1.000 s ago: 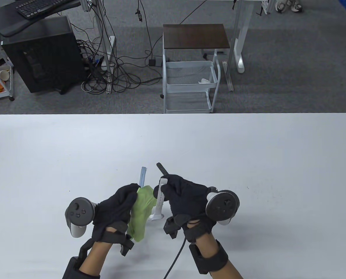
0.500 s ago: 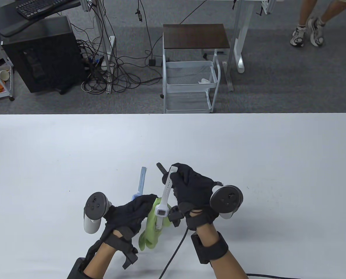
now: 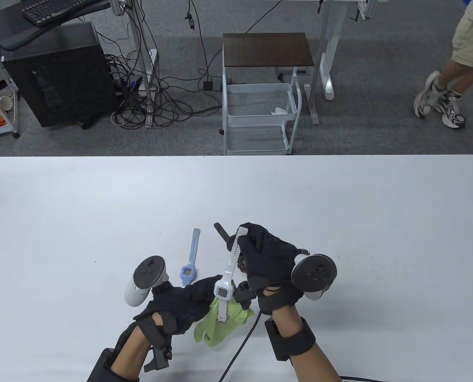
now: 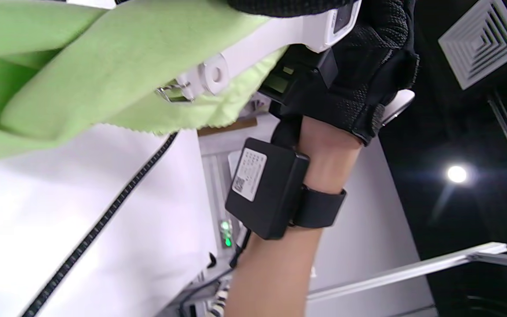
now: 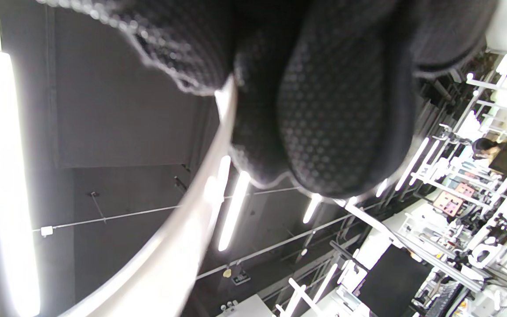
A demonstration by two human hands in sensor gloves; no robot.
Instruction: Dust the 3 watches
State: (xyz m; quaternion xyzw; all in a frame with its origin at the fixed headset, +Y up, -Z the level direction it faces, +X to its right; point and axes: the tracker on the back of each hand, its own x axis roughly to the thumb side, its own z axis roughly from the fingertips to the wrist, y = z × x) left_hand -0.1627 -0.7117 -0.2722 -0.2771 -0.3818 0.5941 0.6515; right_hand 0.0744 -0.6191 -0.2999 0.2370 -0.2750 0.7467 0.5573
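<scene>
Surface: white table [image 3: 339, 207], with a mesh trolley [image 3: 260, 115] and a cable tangle on the grey carpet beyond its far edge; a passer-by's legs at 2 o'clock.
White watch: raised off the table, its upper strap end pinched in the right hand [image 3: 266, 258]; white watch [image 3: 224, 289] hangs face-up with the case at the low end.
Long axis: strap runs from about 1 o'clock at the pinch down to 7 o'clock, where the buckle end lies over the green cloth [image 3: 220, 324].
Left hand: left hand [image 3: 180, 302] grips the cloth from beneath, fingers curled into it, fingertips touching the watch case at its 9 o'clock side.
Nearer hand: the left, cloth already under the case and lower strap; the wrist view shows cloth [image 4: 104, 66] wrapping the buckle.
Blue watch: blue watch [image 3: 190, 260] flat on the table at 11 o'clock from the left hand, pointing to 12.
Black strap: dark watch strap [image 3: 221, 234] at 12 o'clock behind the right fingers, mostly hidden.
Next move, judged: slide the cloth up along the strap towards 1 o'clock.
</scene>
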